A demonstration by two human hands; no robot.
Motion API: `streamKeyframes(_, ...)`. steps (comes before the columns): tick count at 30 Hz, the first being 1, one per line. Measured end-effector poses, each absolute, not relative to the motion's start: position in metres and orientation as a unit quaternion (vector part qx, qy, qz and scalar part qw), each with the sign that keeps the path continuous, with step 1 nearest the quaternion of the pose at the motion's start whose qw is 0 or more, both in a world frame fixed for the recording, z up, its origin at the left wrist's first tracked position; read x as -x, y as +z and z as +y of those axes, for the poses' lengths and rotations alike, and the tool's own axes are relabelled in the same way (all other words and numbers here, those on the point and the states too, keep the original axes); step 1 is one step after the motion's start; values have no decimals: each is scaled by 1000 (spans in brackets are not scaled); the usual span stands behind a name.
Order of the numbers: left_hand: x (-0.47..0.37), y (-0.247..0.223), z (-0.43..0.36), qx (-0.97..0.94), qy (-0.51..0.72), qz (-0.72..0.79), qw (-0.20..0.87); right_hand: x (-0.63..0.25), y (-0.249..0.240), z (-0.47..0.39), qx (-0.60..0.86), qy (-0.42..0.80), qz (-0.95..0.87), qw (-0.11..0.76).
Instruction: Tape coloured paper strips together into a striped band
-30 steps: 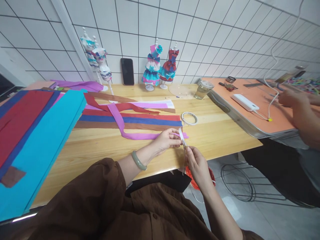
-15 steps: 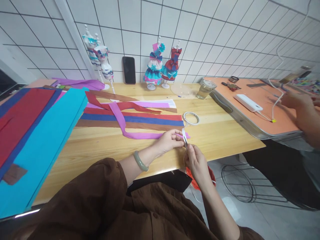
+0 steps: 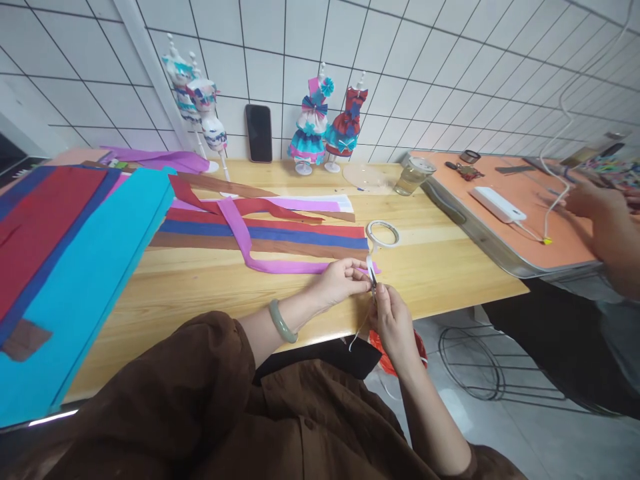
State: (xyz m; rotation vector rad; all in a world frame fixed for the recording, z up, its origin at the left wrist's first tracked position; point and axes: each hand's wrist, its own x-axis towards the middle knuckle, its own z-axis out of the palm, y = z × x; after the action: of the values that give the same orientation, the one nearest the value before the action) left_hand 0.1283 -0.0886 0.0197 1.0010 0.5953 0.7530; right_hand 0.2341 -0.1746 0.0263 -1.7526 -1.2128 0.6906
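My left hand (image 3: 345,279) pinches a short strip of white tape (image 3: 371,265) between thumb and fingers at the table's front. My right hand (image 3: 393,313) grips small scissors (image 3: 373,281), their dark blades against the tape strip; the handles are mostly hidden in my fingers. Below the hands dangles a thin white sliver (image 3: 354,341). Just behind my left fingers lies a purple crepe paper strip (image 3: 285,268), bent at its middle. A roll of white tape (image 3: 383,233) rests flat a little farther back.
Red, blue and brown paper strips (image 3: 270,233) lie to the left, near stacked folded paper (image 3: 107,280). Small dressed mannequins (image 3: 309,127), a phone (image 3: 259,133) and a glass (image 3: 414,177) stand at the back. At right, another person's hand (image 3: 595,200) is over an orange table (image 3: 560,240).
The scissors' blades have shifted slightly along the tape strip. A thin white sliver now hangs beneath my hands. The camera view has tilted a little.
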Motion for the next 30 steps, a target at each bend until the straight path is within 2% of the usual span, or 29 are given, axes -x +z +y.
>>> streamKeyframes(30,-130,25,-94,-432,354,276,782,-234,24,-177,717,263,-477,435)
